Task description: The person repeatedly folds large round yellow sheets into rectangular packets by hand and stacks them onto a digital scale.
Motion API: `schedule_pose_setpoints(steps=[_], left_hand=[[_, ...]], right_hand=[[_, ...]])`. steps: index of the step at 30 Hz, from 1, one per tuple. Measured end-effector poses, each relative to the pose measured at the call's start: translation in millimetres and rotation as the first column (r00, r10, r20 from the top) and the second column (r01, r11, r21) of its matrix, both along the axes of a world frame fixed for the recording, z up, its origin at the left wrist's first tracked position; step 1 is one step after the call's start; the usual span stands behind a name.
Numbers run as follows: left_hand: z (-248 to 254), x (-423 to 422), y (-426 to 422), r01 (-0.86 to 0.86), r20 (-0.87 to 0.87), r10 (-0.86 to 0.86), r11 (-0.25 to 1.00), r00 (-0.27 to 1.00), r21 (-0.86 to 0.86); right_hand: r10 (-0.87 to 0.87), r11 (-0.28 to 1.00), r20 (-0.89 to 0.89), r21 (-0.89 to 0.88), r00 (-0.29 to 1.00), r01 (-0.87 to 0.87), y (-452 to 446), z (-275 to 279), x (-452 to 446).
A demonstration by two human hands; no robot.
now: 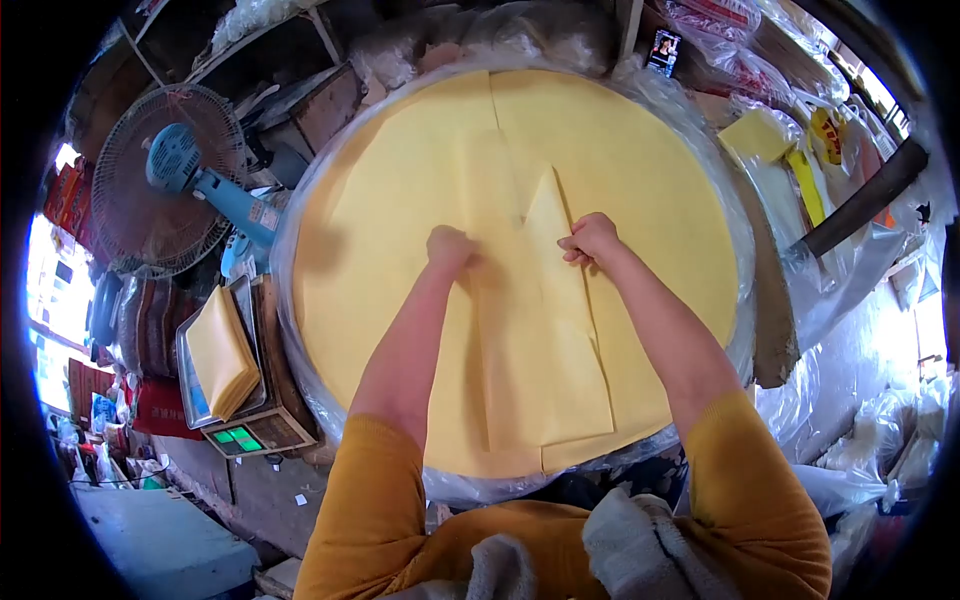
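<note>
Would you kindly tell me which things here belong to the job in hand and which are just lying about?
In the job: left hand, right hand, yellow sheets; probably the yellow stack on the scale.

Apparently just lying about: fan, phone, plastic bags.

From where I stand, no lettering can be read with certainty. Noted: a small pale sticker (264, 216) on the neck of the blue plastic electric fan (235, 204), print too small; a lit green display (238, 440) on the boxy tray-topped weighing scale (288, 418), figures unclear; a red-and-yellow printed plastic packet (827, 134) at right, lettering illegible.
</note>
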State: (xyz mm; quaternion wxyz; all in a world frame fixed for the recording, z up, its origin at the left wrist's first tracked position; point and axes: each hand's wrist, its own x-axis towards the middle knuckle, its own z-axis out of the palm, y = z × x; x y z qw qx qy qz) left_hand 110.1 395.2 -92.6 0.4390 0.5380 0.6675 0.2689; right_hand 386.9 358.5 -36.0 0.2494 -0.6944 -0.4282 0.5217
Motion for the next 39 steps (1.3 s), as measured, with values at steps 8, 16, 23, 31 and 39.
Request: schedule_pose_setpoints(steps=[8,16,23,31,39], left_hand=[[23.0,8.7,-64.2,-0.162,0.326,0.034,0.912,0.945,0.376],[-7.1,-1.2,-89.8,-0.019,0.342,-0.219,0.818,0.914,0.574],[44.2,-13.7,-166.6,0.144,-0.121,-0.099,0.874,0.988,0.464],[30.0,27.8,-289.0,0.191,-0.021,-0.205,0.858,0.978,0.477],[45.7,48.4,-297.4,0.342,-0.698,-0.085,0.909,0.711,0.238]], right_hand=[[-0.041,0.968,-0.282,0.226,0.958,0.108,-19.4,-12.7,3.4],[0.036,0.893,-0.353,0.431,0.935,0.128,-35.9,-25.7,9.2],[-0.069,0.952,0.120,0.304,0.990,0.029,-82.7,-3.4,21.6],[0.070,0.941,0.295,0.298,0.953,-0.162,-128.8,-0.4,3.9],[0.006,0.905,0.334,0.400,0.943,-0.147,-137.7,-10.3,-6.2]])
